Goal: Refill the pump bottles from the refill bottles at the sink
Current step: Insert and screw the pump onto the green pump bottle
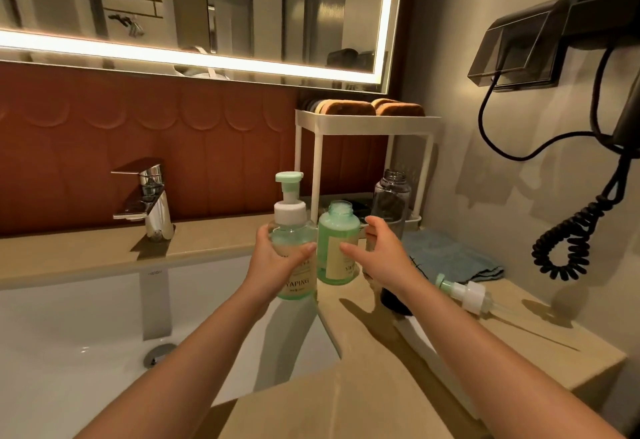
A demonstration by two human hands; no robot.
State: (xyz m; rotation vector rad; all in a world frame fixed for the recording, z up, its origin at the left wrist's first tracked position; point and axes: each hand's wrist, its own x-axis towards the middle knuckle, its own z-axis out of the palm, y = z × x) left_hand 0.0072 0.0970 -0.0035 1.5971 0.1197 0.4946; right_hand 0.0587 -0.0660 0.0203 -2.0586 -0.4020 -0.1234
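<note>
The white sink (69,317) fills the lower left, and the tan tabletop (519,328) runs along the right. In the middle, the left hand (273,262) has its grip closed round a pump bottle (294,231) with its pump on. Just beside it stands an open green bottle (334,231), nearly full. The right hand (384,251) cups it, thumb on the label; I cannot tell if that grip is tight. A dark open bottle (391,196) stands behind. A loose pump (465,295) lies at the right, so I think the green bottle only needs its pump back.
</note>
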